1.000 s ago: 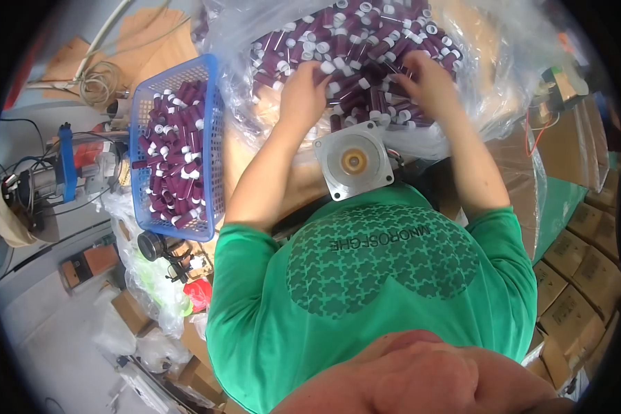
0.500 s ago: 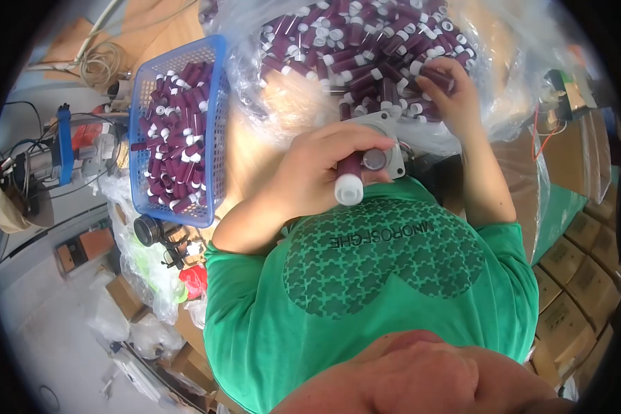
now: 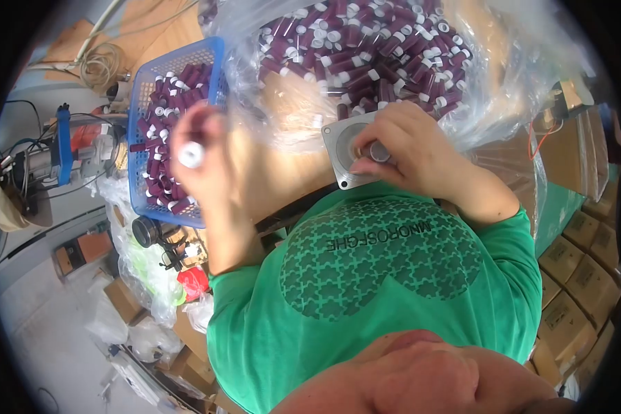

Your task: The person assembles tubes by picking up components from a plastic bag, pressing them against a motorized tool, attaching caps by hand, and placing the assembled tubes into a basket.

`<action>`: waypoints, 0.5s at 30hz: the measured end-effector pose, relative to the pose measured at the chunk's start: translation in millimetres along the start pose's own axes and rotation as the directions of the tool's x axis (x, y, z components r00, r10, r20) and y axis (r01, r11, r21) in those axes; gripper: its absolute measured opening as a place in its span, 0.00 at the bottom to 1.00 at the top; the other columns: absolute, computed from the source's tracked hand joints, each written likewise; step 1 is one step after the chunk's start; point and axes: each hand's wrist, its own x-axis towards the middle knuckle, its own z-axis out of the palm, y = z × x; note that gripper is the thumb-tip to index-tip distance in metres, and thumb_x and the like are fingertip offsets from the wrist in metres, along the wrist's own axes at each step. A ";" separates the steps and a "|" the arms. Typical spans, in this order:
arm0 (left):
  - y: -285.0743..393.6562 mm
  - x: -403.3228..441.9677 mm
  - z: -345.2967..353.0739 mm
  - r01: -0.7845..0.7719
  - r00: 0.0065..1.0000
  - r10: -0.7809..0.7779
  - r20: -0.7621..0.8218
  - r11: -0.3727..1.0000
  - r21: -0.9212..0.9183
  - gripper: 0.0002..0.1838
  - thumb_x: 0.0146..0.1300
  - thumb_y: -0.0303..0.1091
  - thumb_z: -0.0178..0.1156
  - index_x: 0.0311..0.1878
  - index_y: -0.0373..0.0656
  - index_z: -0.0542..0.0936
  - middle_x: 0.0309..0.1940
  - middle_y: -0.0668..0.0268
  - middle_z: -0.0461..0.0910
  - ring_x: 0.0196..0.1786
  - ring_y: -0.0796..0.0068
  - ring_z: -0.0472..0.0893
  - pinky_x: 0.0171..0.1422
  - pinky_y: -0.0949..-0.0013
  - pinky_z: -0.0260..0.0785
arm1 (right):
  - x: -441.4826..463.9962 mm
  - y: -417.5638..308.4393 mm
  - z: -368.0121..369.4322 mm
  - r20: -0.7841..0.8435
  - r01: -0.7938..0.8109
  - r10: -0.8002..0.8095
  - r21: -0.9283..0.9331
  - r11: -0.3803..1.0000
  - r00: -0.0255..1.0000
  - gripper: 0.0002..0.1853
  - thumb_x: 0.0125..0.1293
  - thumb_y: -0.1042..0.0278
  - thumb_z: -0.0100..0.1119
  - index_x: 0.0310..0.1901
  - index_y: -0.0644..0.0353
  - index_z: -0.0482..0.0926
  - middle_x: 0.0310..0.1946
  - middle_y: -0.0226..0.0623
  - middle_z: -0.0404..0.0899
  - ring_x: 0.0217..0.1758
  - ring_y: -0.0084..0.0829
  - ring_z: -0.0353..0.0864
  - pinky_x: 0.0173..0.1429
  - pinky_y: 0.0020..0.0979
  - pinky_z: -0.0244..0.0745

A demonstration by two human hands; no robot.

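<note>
My left hand (image 3: 203,155), blurred by motion, is over the right side of the blue basket (image 3: 219,76). Its fingers are closed around a small purple tube with a white end (image 3: 191,155). My right hand (image 3: 410,148) is at the square metal plate (image 3: 341,152) with a round centre, in front of my chest. A small tube (image 3: 377,152) with its round end toward me is pinched between thumb and fingers there; whether it sits in the plate is hidden. Several purple tubes with white ends fill the basket.
A heap of purple tubes (image 3: 366,55) lies on clear plastic sheeting (image 3: 504,103) at the back. Cables and a small device (image 3: 569,100) are to the right, stacked cardboard boxes (image 3: 573,276) below them. Left of the basket stand a blue clamp-like part (image 3: 63,145) and wiring.
My left hand moved from the plate leftward to the basket, carrying a tube. My right hand came from the heap down to the plate with a tube.
</note>
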 end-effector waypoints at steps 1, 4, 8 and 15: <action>-13.0 12.0 -21.1 -0.004 0.992 0.033 -0.118 0.972 0.234 0.34 0.51 0.38 0.69 0.60 0.39 0.68 0.53 0.53 0.69 0.55 0.58 0.67 0.58 0.60 0.60 | 2.7 -0.7 -0.1 0.011 0.011 -0.011 -0.011 1.000 1.000 0.14 0.54 0.57 0.68 0.35 0.54 0.74 0.30 0.34 0.73 0.36 0.39 0.75 0.41 0.37 0.68; -32.4 28.8 -58.8 0.119 0.952 0.166 -0.256 0.570 0.813 0.46 0.49 0.51 0.71 0.67 0.40 0.62 0.63 0.46 0.63 0.65 0.45 0.60 0.68 0.50 0.52 | 8.5 -3.8 -2.0 0.048 0.029 -0.027 -0.026 0.999 0.998 0.14 0.55 0.57 0.67 0.35 0.54 0.73 0.31 0.34 0.72 0.37 0.38 0.74 0.42 0.37 0.67; -38.2 36.3 -28.1 -0.174 0.977 0.211 0.015 0.759 0.627 0.26 0.57 0.43 0.67 0.55 0.40 0.76 0.54 0.52 0.75 0.57 0.55 0.73 0.62 0.58 0.64 | 8.1 0.8 -2.9 0.084 0.028 -0.031 0.048 0.998 0.996 0.14 0.56 0.58 0.67 0.35 0.54 0.73 0.30 0.34 0.71 0.37 0.38 0.73 0.42 0.35 0.66; -74.5 49.2 154.2 -0.431 0.835 0.303 0.459 0.879 0.205 0.12 0.56 0.34 0.65 0.41 0.40 0.80 0.39 0.56 0.78 0.43 0.57 0.78 0.48 0.61 0.70 | 8.5 0.9 -0.2 0.072 0.007 -0.013 0.094 0.996 0.997 0.14 0.54 0.59 0.69 0.35 0.54 0.73 0.31 0.34 0.71 0.37 0.38 0.73 0.43 0.35 0.66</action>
